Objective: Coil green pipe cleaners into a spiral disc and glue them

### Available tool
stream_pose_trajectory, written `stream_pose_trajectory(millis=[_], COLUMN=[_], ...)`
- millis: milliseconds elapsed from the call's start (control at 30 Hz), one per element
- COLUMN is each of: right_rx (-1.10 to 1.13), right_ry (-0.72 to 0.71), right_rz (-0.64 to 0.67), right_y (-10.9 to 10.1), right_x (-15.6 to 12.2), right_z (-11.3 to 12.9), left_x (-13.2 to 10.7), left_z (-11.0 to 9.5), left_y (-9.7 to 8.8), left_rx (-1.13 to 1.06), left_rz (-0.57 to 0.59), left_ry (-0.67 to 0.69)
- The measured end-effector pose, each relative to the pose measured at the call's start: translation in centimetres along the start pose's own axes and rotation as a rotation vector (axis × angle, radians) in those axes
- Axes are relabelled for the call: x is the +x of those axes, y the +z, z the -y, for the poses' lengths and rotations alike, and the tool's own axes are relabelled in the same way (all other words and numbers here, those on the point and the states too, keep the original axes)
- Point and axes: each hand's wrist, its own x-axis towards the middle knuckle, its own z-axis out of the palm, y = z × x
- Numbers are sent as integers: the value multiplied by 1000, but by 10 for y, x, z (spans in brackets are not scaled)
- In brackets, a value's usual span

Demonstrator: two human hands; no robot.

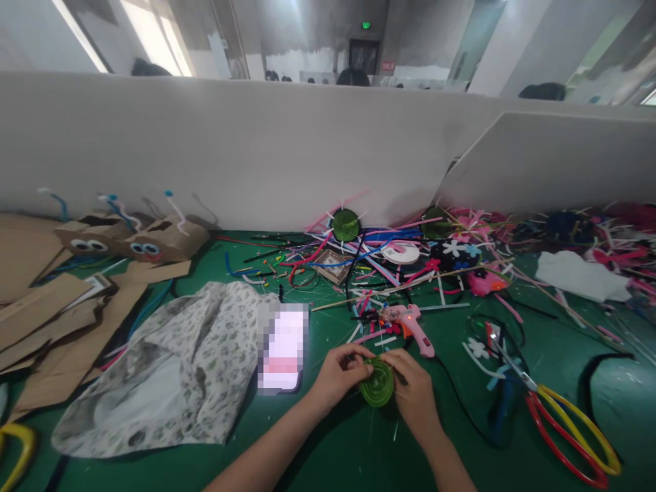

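A green coil [376, 384], wound in rings like a disc of pipe cleaner, is held just above the table near its front. My left hand [344, 372] pinches its upper left edge, the thumb lying on its face. At the upper right edge my right hand [410, 383] grips it, fingers bent and partly hidden behind. Just beyond the hands lies a pink hot glue gun [413, 324] with an orange light. A similar green disc [346, 224] leans against the white partition at the back.
A lit phone [283, 348] and patterned cloth [169, 369] lie left, beside cardboard pieces [61, 321] and googly-eyed boxes [164, 239]. Scissors with red and yellow handles [571, 430] lie right. Pipe cleaners [389, 236] pile up along the white partition [256, 150]. A black cord [461, 403] runs from the glue gun.
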Motion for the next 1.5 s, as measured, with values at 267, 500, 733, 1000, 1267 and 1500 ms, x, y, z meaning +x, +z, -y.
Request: stream_pose_trajectory(millis=[267, 500, 733, 1000, 1267, 1500], right_rx=[-132, -88, 414, 566, 569, 558], right_ry=[71, 170, 340, 405, 419, 463], right_rz=[-61, -260, -195, -6, 34, -27], right_y=[3, -2, -9, -8, -7, -3], right_x=[-2, 0, 1, 5, 4, 3], right_z=[-8, -5, 6, 7, 7, 6], left_x=[2, 0, -1, 1, 1, 2], left_z=[1, -1, -3, -3, 3, 2], left_y=[-1, 0, 1, -1, -1, 0], left_rx=[30, 40, 66, 93, 123, 145], left_rz=[-27, -39, -37, -12, 18, 27], left_ry=[2, -13, -9, 16, 28, 27])
